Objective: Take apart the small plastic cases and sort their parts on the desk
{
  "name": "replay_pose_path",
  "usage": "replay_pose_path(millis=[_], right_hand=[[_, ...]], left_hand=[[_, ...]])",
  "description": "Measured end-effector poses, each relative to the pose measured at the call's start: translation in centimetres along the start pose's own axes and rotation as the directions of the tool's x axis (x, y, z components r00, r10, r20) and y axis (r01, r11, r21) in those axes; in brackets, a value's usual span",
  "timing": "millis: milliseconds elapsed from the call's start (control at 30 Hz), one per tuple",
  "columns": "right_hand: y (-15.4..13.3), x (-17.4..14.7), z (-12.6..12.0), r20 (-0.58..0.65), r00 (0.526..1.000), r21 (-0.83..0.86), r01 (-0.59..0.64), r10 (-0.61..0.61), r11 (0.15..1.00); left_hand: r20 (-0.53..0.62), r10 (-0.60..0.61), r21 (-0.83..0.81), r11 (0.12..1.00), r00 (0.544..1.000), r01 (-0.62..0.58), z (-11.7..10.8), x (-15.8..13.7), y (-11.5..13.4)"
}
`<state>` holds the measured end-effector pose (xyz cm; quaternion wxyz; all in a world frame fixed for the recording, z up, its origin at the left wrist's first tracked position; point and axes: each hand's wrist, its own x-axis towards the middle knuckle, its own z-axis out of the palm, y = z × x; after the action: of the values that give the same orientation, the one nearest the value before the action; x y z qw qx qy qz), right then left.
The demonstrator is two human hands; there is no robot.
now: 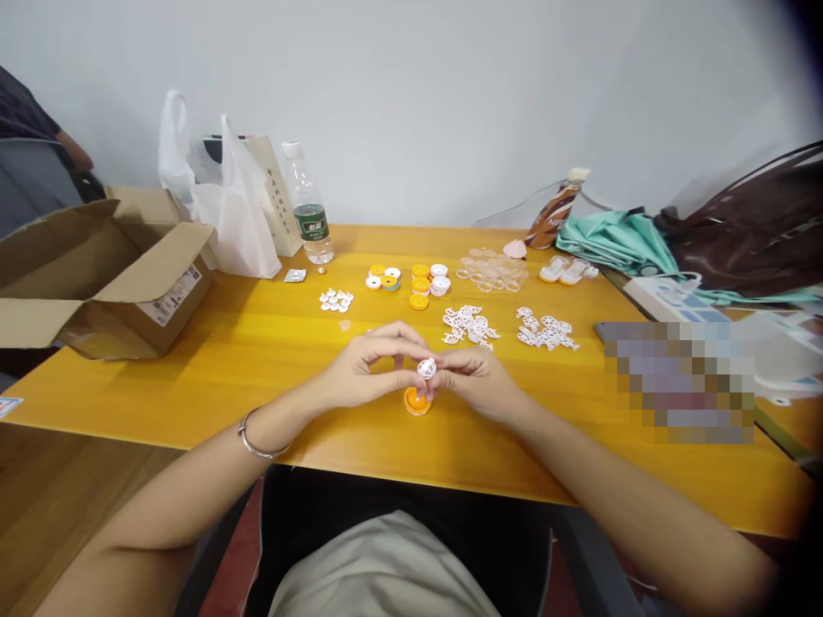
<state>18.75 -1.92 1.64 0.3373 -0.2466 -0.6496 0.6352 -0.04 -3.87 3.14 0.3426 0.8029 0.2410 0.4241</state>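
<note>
Between the fingertips of both hands is a small round white plastic part (426,368) with openings in it. My left hand (379,364) pinches it from the left, and my right hand (479,377) grips it from the right. Just below the fingers, an orange round cup-like piece (417,401) sits on the table. Beyond my right hand lie two piles of flat white openwork pieces, a nearer-to-centre pile (469,324) and a right pile (548,332). Small white parts (336,300) are grouped beyond my left hand.
Orange and white round pieces (421,283) and clear rings (492,271) stand toward the wall. On the left are an open cardboard box (160,317), a white plastic bag (237,214) and a water bottle (310,214). A brown bottle (556,214), green cloth (617,244) and a power strip (675,304) are right.
</note>
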Motion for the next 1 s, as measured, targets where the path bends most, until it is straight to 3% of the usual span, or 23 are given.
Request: replay_pose_path(millis=[133, 300, 567, 733, 1000], right_hand=[[-0.03, 0.24, -0.05, -0.004, 1.000, 0.044, 0.021, -0.020, 0.999], [0.23, 0.40, -0.35, -0.106, 0.994, 0.143, 0.006, 0.009, 0.990], [0.44, 0.15, -0.04, -0.112, 0.985, 0.257, -0.102, 0.134, 0.961], [0.33, 0.24, -0.20, -0.105, 0.977, 0.308, -0.145, 0.185, 0.940], [0.40, 0.18, -0.81, -0.136, 0.970, 0.204, -0.173, 0.203, 0.963]], left_hand=[[-0.069, 0.071, 0.137, 0.989, 0.995, -0.061, -0.01, -0.01, -0.22], [-0.130, 0.175, 0.331, 0.936, 0.976, -0.124, 0.20, -0.04, -0.52], [-0.072, 0.243, 0.535, 0.828, 0.967, -0.168, 0.44, -0.55, -0.91], [-0.046, 0.202, 0.546, 0.825, 0.978, -0.144, 0.58, -0.44, -0.91], [0.076, 0.231, 0.708, 0.673, 0.970, -0.216, 0.83, -0.68, -0.67]])
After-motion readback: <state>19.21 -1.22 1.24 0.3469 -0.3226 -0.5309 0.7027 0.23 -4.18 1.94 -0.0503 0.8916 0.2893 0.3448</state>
